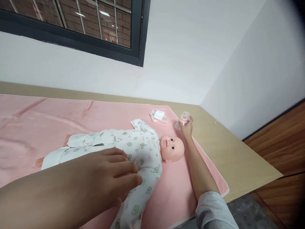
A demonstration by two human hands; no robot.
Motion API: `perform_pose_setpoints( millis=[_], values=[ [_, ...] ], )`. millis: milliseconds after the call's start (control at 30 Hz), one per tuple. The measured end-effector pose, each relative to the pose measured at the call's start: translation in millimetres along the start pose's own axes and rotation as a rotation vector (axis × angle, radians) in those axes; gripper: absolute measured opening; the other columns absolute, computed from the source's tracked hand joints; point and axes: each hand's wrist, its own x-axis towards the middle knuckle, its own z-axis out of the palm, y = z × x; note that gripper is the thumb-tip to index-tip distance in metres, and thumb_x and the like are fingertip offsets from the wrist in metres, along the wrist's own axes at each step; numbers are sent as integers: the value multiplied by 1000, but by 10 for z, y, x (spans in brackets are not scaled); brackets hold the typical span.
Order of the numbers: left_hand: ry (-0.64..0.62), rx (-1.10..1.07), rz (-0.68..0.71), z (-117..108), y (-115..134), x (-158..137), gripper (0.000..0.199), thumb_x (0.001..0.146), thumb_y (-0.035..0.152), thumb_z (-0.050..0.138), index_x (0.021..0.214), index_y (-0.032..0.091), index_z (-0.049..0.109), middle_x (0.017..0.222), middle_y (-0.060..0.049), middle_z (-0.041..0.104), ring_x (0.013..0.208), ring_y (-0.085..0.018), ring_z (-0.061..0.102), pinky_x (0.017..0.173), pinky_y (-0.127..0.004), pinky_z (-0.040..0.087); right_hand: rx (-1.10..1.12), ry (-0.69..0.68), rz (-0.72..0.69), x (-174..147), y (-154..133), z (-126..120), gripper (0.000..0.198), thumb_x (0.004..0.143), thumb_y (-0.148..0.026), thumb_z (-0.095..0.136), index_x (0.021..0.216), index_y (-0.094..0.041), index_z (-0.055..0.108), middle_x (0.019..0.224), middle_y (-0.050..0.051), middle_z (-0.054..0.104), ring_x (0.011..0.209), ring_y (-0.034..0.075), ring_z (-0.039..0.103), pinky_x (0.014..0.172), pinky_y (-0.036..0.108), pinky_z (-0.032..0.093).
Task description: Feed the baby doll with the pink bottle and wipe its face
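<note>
A baby doll (pixel 133 143) in a white sleepsuit with green prints lies on its back, its bald head toward the right. My left hand (pixel 114 175) is over the doll's body with its fingers stretched out and holds nothing; whether it touches the cloth I cannot tell. Beyond the doll's head, my right hand (pixel 187 128) has its fingers closed around a small clear baby bottle (pixel 185 116) with a pink collar. The bottle is tilted, and my fingers cover part of it.
Under the doll is a pink blanket (pixel 59 111) with some creases, spread on a tan surface (pixel 219 143). A clear plastic packet (pixel 159 115) with a white label lies left of the bottle. White walls and a dark-framed window (pixel 140 38) stand behind; wooden panels (pixel 281 136) are at right.
</note>
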Motion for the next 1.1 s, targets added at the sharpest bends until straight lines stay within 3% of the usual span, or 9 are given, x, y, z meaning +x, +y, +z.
perform_pose_setpoints(
  millis=[67, 133, 267, 400, 567, 700, 833, 967, 1100],
  values=[
    [-101, -25, 55, -95, -76, 63, 49, 75, 16, 64, 119, 36, 63, 104, 3, 71, 91, -22, 65, 87, -32, 48, 37, 5, -31, 21, -90, -32, 96, 64, -49, 65, 143, -11, 26, 118, 18, 61, 93, 25, 62, 84, 39, 50],
    [-151, 0, 13, -172, -157, 133, 54, 80, 18, 67, 129, 38, 56, 118, 2, 66, 102, -22, 63, 88, -31, 48, 86, 12, -76, 47, -216, -77, 94, 65, -50, 65, 143, -14, 27, 119, 16, 60, 94, 24, 62, 84, 38, 50],
    [-126, 100, -44, -180, -316, 306, 49, 89, 27, 63, 135, 36, 50, 135, 0, 56, 120, -24, 55, 98, -35, 44, 210, 2, -172, 59, -554, -209, 84, 67, -46, 68, 138, -19, 32, 123, 15, 58, 99, 23, 62, 85, 39, 51],
    [-41, 73, -53, -79, -383, 534, 52, 94, 31, 57, 143, 31, 39, 145, -2, 46, 130, -23, 46, 106, -34, 39, 317, -96, -260, -93, -965, -334, 70, 70, -44, 68, 130, -24, 38, 123, 12, 59, 103, 22, 62, 88, 39, 51],
    [88, 130, -181, 51, -345, 742, 53, 95, 26, 51, 145, 24, 34, 146, -5, 45, 132, -24, 43, 105, -36, 39, 426, -357, -335, -531, -1481, -385, 57, 73, -40, 71, 121, -25, 44, 121, 8, 60, 106, 21, 60, 93, 39, 49],
    [179, 78, -293, 136, -328, 817, 61, 95, 32, 51, 150, 21, 26, 150, -8, 41, 133, -25, 44, 106, -39, 39, 483, -516, -331, -882, -1750, -355, 52, 76, -39, 71, 120, -28, 46, 122, 5, 61, 109, 21, 60, 93, 39, 50],
    [253, 2, -391, 168, -312, 895, 64, 90, 37, 56, 146, 19, 32, 145, -10, 47, 128, -27, 49, 102, -42, 43, 493, -574, -303, -1146, -1890, -318, 50, 76, -38, 71, 121, -27, 49, 121, 4, 60, 110, 20, 58, 94, 39, 50],
    [262, 11, -396, 142, -283, 944, 49, 85, 27, 55, 132, 18, 46, 128, -9, 60, 111, -28, 59, 89, -41, 48, 513, -609, -292, -1299, -1962, -293, 55, 75, -40, 73, 122, -27, 49, 123, 5, 59, 113, 20, 57, 96, 38, 49],
    [278, 58, -428, 127, -281, 939, 38, 82, 25, 53, 120, 20, 52, 121, -7, 64, 103, -29, 62, 83, -40, 48, 618, -667, -250, -1297, -1979, -266, 58, 72, -48, 75, 120, -27, 51, 121, 4, 60, 110, 20, 58, 93, 36, 52]
  ],
)
